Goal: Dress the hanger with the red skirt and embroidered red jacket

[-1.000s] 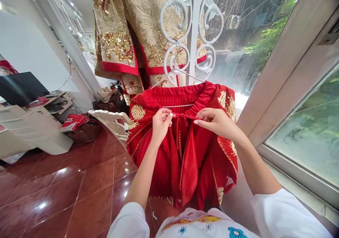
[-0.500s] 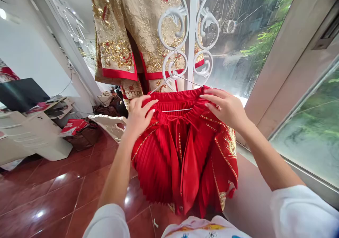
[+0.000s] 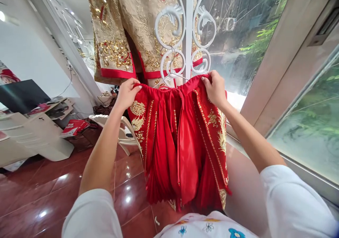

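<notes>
A red pleated skirt (image 3: 169,135) with gold embroidery and beaded lines hangs in front of me, its waistband stretched between my hands. My left hand (image 3: 127,94) pinches the waistband at its left end, thumb on the front. At the other end my right hand (image 3: 214,87) grips the band with fingers closed over its top edge. Behind the waistband shows a thin hanger (image 3: 173,59), hooked on white scrollwork (image 3: 172,19); its lower part is hidden by the skirt. A tie cord (image 3: 181,98) dangles from the waist's middle.
Above hangs a gold-sequinned garment (image 3: 113,54) with red hems. A pale chair (image 3: 124,132) stands just left of the skirt. Further left are a white desk (image 3: 39,135), a dark monitor (image 3: 23,95) and a red box (image 3: 75,126). Glass panes (image 3: 309,125) line the right side.
Both hands have moved apart and slightly upward, pulling the waistband wide. The skirt's front has risen and flattened, covering the hanger's bar and showing embroidery on both sides.
</notes>
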`<action>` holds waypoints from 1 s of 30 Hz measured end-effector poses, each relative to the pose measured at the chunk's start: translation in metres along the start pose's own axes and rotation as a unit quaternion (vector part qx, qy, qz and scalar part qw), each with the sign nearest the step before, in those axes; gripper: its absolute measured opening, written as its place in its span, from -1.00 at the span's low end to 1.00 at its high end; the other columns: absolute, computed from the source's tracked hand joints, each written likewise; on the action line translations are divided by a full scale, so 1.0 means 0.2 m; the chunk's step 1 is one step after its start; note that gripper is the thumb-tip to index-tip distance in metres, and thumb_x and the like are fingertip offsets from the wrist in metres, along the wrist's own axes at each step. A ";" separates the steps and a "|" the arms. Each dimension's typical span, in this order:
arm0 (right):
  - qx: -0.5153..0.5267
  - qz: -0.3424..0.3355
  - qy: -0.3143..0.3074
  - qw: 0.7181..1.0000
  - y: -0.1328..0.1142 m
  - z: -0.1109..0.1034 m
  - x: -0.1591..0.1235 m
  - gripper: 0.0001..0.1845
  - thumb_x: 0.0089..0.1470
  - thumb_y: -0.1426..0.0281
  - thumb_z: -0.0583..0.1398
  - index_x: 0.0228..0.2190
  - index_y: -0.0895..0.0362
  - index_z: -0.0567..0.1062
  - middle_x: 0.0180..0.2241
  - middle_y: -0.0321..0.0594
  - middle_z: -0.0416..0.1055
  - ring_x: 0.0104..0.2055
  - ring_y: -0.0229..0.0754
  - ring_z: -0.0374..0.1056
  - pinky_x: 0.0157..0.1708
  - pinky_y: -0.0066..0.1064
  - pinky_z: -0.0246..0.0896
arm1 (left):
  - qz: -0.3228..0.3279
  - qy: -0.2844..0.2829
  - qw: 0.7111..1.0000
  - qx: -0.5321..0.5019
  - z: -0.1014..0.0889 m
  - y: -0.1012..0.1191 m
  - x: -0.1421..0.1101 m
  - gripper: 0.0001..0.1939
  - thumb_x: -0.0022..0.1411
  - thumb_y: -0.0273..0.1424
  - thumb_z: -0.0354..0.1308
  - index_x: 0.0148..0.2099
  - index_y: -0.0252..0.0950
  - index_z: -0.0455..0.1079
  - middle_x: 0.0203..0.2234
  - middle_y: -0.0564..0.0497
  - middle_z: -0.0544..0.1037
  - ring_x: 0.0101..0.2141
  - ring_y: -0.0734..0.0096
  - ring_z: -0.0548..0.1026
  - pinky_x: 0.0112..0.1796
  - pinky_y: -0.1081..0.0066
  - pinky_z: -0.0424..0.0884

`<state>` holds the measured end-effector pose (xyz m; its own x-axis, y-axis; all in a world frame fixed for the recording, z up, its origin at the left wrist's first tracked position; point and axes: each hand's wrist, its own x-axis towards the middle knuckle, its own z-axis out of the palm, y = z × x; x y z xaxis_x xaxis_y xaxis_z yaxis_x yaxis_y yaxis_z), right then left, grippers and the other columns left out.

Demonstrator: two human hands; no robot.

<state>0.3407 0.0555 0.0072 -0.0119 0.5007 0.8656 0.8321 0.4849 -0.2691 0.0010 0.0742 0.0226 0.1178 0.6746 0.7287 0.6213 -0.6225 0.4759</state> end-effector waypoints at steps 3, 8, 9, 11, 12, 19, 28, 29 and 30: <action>-0.041 -0.027 -0.010 0.999 0.00 0.03 -0.05 -0.78 0.16 0.37 -0.06 -0.24 0.13 0.34 -0.27 -0.06 0.37 -0.25 -0.10 0.24 -0.25 -0.25 0.09 | -0.086 -0.062 0.986 -0.130 0.01 -0.07 -0.01 -0.78 0.06 -0.24 0.11 -0.30 -0.27 0.32 -0.58 0.07 0.37 -0.59 0.48 0.30 -0.51 0.47 0.24; -0.065 -0.103 -0.132 0.984 0.02 -0.07 -0.03 -0.80 0.13 0.29 0.04 -0.28 0.11 0.38 -0.29 -0.10 0.40 -0.28 -0.10 0.27 -0.31 -0.30 0.08 | -0.061 -0.077 0.989 -0.112 0.00 -0.11 -0.05 -0.68 0.06 -0.12 0.11 -0.40 -0.30 0.38 -0.61 0.07 0.35 -0.59 0.49 0.25 -0.53 0.48 0.17; -0.063 -0.095 -0.143 0.983 0.01 -0.08 -0.01 -0.80 0.12 0.28 0.05 -0.28 0.10 0.38 -0.32 -0.11 0.40 -0.30 -0.11 0.27 -0.32 -0.30 0.07 | -0.045 -0.048 0.992 -0.103 0.00 -0.11 -0.05 -0.69 0.06 -0.13 0.11 -0.40 -0.31 0.39 -0.61 0.08 0.34 -0.58 0.50 0.24 -0.52 0.48 0.17; -0.061 -0.058 -0.123 0.989 0.01 -0.06 0.03 -0.80 0.13 0.28 0.04 -0.28 0.11 0.38 -0.38 -0.11 0.41 -0.33 -0.11 0.28 -0.33 -0.29 0.07 | -0.019 0.064 0.993 -0.095 0.03 -0.10 -0.03 -0.71 0.10 -0.18 0.09 -0.41 -0.32 0.40 -0.62 0.09 0.31 -0.57 0.52 0.22 -0.49 0.48 0.17; -0.060 -0.034 -0.097 0.993 0.00 -0.04 0.04 -0.80 0.15 0.29 0.03 -0.28 0.11 0.38 -0.39 -0.10 0.41 -0.33 -0.10 0.28 -0.33 -0.28 0.08 | -0.008 0.132 0.987 -0.090 0.04 -0.09 -0.03 -0.72 0.12 -0.19 0.07 -0.42 -0.32 0.39 -0.62 0.10 0.29 -0.57 0.52 0.21 -0.47 0.48 0.18; 0.037 -0.032 -0.115 0.992 0.07 -0.05 -0.02 -0.64 0.12 0.25 0.04 -0.07 0.12 0.33 -0.26 -0.11 0.46 -0.30 -0.16 0.33 -0.28 -0.33 0.15 | -0.044 0.030 0.996 -0.070 0.03 -0.13 -0.12 -0.64 0.12 -0.09 0.06 -0.31 -0.30 0.40 -0.60 0.08 0.34 -0.58 0.49 0.26 -0.52 0.49 0.18; 0.256 0.171 -0.111 0.945 0.31 -0.14 -0.06 -0.42 -0.13 -0.14 0.09 -0.67 0.14 0.31 -0.68 -0.34 0.17 -0.61 -0.34 0.04 -0.58 -0.45 -0.09 | -0.143 -0.015 0.955 -0.260 0.05 -0.20 -0.16 -0.50 -0.11 -0.01 0.25 -0.35 -0.38 0.40 -0.63 0.07 0.41 -0.54 0.46 0.34 -0.42 0.40 0.33; 0.274 0.197 -0.053 0.940 0.31 -0.10 -0.08 -0.41 -0.16 -0.17 0.08 -0.70 0.12 0.24 -0.69 -0.35 0.12 -0.62 -0.35 0.01 -0.58 -0.45 -0.11 | -0.148 -0.002 0.951 -0.270 0.06 -0.20 -0.16 -0.50 -0.13 -0.01 0.27 -0.37 -0.39 0.40 -0.64 0.08 0.40 -0.54 0.47 0.32 -0.42 0.40 0.33; 0.284 0.219 -0.001 0.934 0.30 -0.06 -0.11 -0.40 -0.17 -0.19 0.08 -0.70 0.11 0.19 -0.69 -0.36 0.08 -0.62 -0.35 -0.01 -0.58 -0.45 -0.11 | -0.146 0.011 0.952 -0.267 0.06 -0.20 -0.16 -0.50 -0.13 -0.01 0.27 -0.38 -0.39 0.39 -0.65 0.09 0.39 -0.54 0.47 0.31 -0.43 0.40 0.32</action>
<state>0.3974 0.0644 -0.0234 0.2582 0.7411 0.6197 0.3298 0.5353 -0.7776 -0.0190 0.0817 -0.0261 -0.0198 0.8446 0.5351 0.1413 -0.5274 0.8378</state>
